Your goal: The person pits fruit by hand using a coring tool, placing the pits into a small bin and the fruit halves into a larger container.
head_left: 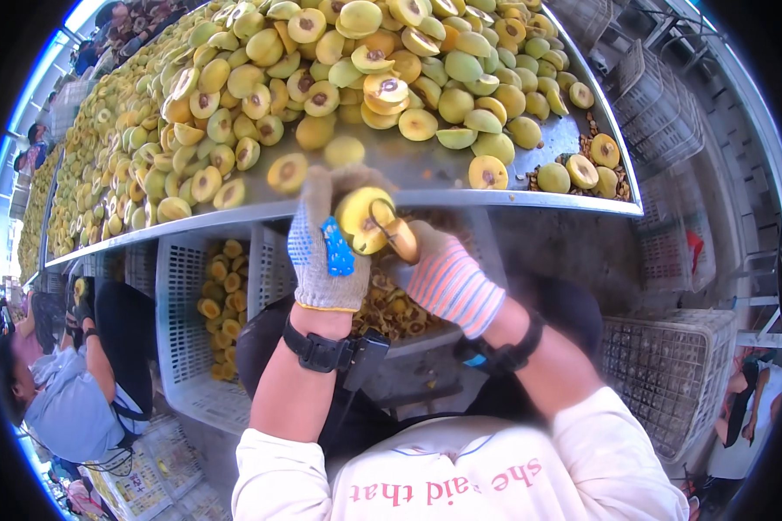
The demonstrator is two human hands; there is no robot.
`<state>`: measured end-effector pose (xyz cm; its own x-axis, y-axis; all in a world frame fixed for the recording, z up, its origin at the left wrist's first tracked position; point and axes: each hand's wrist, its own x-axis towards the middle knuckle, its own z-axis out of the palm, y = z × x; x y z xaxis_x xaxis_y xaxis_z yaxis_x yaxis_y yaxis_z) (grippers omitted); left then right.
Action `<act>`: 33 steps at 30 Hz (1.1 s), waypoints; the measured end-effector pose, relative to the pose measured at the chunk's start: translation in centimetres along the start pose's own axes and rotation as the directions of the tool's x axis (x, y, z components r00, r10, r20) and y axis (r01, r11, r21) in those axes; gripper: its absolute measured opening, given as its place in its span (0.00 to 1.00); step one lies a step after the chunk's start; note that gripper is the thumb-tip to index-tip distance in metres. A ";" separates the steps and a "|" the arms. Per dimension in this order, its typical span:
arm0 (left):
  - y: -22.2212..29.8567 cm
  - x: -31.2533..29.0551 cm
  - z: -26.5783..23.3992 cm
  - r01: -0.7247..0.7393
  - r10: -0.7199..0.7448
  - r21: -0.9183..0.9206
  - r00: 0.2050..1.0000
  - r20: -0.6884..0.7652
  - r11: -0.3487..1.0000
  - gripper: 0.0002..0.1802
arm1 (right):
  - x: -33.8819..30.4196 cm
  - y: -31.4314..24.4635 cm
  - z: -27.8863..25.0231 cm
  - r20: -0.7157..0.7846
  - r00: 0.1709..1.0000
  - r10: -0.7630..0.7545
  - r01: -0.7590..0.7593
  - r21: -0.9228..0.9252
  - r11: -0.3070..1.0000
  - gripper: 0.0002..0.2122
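Note:
In front of the table's near edge, my left hand (pixel 324 252), in a grey knit glove with blue patches, holds a yellow peach half (pixel 354 219) with its cut face up. My right hand (pixel 450 280), in a pink-and-blue striped glove, is closed round a small pitting tool (pixel 400 240) with a brown handle end and a thin, dark curved blade. That blade lies against the middle of the peach. Under my hands a crate holds peach scraps (pixel 395 308), partly hidden by my gloves. Just beyond are heaped peach halves (pixel 321 97).
A metal-rimmed table (pixel 530 201) spans the far side. White plastic crates stand left (pixel 182 347) and right (pixel 665 369), the left one holding peach halves (pixel 226 304). A person (pixel 78 391) sits at the left. More crates (pixel 656 108) line the far right.

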<state>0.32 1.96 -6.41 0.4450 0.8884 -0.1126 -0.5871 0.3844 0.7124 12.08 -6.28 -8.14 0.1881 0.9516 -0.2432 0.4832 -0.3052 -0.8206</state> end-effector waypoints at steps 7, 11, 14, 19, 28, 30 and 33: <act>-0.8 -0.4 -0.3 -0.218 0.244 0.412 0.970 -0.011 0.885 0.19 | 0.4 1.1 1.3 0.062 0.997 -0.038 0.037 0.031 0.999 0.17; -0.8 -0.9 0.6 -0.193 0.210 0.231 0.977 -0.049 0.954 0.15 | 0.7 1.1 1.6 0.084 0.996 -0.043 0.048 -0.065 0.997 0.16; -1.0 -1.2 1.0 -0.238 0.269 0.265 0.959 -0.087 0.934 0.15 | 0.4 0.8 1.4 0.106 0.989 -0.099 0.090 0.086 0.992 0.15; -0.2 -1.3 0.7 -0.290 0.291 0.346 0.955 0.051 0.892 0.16 | -1.3 -2.5 -1.6 0.379 0.922 0.083 -0.256 0.433 0.864 0.12; 0.0 -1.4 1.2 -0.347 0.309 0.378 0.938 0.158 0.858 0.15 | -2.4 -3.2 -3.3 0.481 0.876 0.030 -0.369 0.627 0.686 0.09; 0.0 -0.9 0.8 -0.280 0.268 0.490 0.958 0.097 0.825 0.11 | -2.9 -3.3 -3.1 0.532 0.847 0.012 -0.423 0.658 0.623 0.09; 0.5 0.4 0.6 -0.167 0.111 0.593 0.985 0.131 0.788 0.12 | -2.8 -2.4 -2.8 0.633 0.773 -0.039 -0.544 0.694 0.473 0.08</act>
<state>0.64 2.35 -5.67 0.4618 0.8851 0.0584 -0.1359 0.0055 0.9907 12.75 -8.30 -4.04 -0.4147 0.7711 -0.4832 -0.4670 -0.6361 -0.6143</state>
